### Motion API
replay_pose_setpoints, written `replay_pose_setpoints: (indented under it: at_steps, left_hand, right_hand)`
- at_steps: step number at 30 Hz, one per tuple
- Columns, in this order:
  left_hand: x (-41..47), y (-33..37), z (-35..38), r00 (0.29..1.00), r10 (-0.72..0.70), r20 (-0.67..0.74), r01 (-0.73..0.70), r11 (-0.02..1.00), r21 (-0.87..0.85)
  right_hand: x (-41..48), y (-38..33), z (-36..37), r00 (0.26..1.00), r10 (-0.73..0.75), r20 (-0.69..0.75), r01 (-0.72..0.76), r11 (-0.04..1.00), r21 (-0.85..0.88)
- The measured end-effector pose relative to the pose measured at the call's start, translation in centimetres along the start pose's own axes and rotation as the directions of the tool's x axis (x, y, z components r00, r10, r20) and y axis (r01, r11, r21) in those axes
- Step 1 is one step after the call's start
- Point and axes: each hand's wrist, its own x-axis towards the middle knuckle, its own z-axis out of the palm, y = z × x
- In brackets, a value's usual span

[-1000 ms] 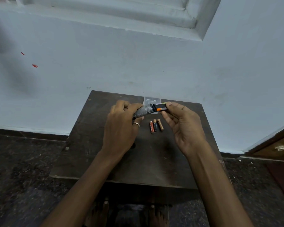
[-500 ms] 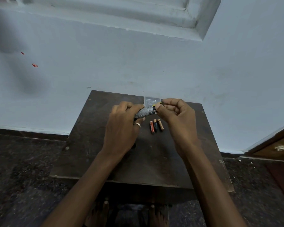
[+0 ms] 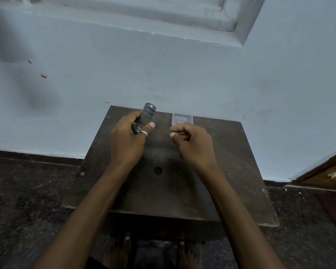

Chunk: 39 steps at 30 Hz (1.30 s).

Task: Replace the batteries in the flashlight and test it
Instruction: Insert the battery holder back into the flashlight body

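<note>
Grey flashlight (image 3: 146, 117) stands open-end up in the left hand (image 3: 127, 140); the right hand (image 3: 192, 144), curled loosely shut beside it, shows nothing held.

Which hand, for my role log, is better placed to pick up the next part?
Right, probably: left hand grips the grey metal flashlight tube; right hand hovers over the dark wooden table, nothing visible in its grip.

A dark wooden table (image 3: 231, 171) stands against a pale blue wall (image 3: 163, 70) on speckled dark floor (image 3: 23, 200); light seems dim.
</note>
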Motion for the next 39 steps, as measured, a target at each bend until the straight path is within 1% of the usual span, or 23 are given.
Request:
replay_pose_setpoints:
  at_steps: [5,8,14,17,20,23,26,28,30,32,34,36,38,39]
  left_hand:
    - [0.1,0.1,-1.4,0.984,-0.177,0.001,0.175,0.968,-0.182]
    - [0.0,-0.1,-1.8,0.970,-0.242,0.021,0.238,0.933,-0.271]
    - [-0.2,-0.4,-1.8,0.967,-0.253,0.024,0.246,0.911,-0.330]
    - [-0.4,-0.2,-1.5,0.969,-0.243,0.044,0.243,0.906,-0.347]
    - [-0.7,0.1,-1.1,0.973,-0.220,0.076,0.232,0.899,-0.371]
    - [-0.8,0.3,-0.9,0.980,-0.180,0.084,0.199,0.908,-0.370]
    - [-0.9,0.2,-0.6,0.984,-0.150,0.096,0.173,0.936,-0.307]
    - [-0.9,0.1,-0.5,0.983,-0.119,0.137,0.151,0.955,-0.257]
    - [-0.9,0.0,-0.2,0.986,-0.061,0.156,0.086,0.984,-0.158]
    - [-1.1,0.0,0.1,0.987,0.002,0.161,0.007,0.999,-0.054]
    - [-1.2,0.1,0.4,0.983,0.060,0.174,-0.064,0.998,0.016]
    - [-1.1,0.2,0.6,0.972,0.110,0.205,-0.128,0.989,0.076]
    - [-1.1,0.2,0.8,0.964,0.133,0.232,-0.163,0.980,0.116]
    - [-1.0,0.1,0.8,0.961,0.136,0.242,-0.172,0.976,0.133]
  right_hand:
    - [0.4,-0.5,3.8,0.972,-0.054,0.229,0.092,0.983,-0.159]
    - [0.9,-0.5,5.9,0.951,-0.079,0.300,0.146,0.967,-0.209]
    - [1.7,-0.5,9.1,0.964,-0.156,0.214,0.217,0.929,-0.301]
    - [1.5,-0.2,9.3,0.965,-0.189,0.184,0.237,0.925,-0.296]
    - [1.0,0.0,8.2,0.973,-0.179,0.147,0.206,0.957,-0.202]
    - [0.3,0.0,5.9,0.989,-0.135,0.055,0.139,0.986,-0.088]
    - [-0.3,-0.1,3.5,1.000,-0.019,-0.016,0.019,1.000,0.019]
    - [-0.2,-0.2,2.2,0.997,0.075,-0.015,-0.072,0.985,0.159]
    - [-0.1,-0.3,1.0,0.993,0.115,-0.011,-0.109,0.963,0.246]
    - [-0.1,-0.4,-0.1,0.987,0.159,0.034,-0.160,0.913,0.375]
    - [-0.1,-0.5,-1.0,0.975,0.193,0.106,-0.220,0.822,0.525]
    - [-0.1,-0.7,-1.4,0.958,0.237,0.159,-0.283,0.709,0.646]
    - [0.2,-0.7,-1.9,0.951,0.258,0.169,-0.297,0.622,0.724]
    - [0.3,-0.6,-2.1,0.953,0.256,0.163,-0.290,0.613,0.735]
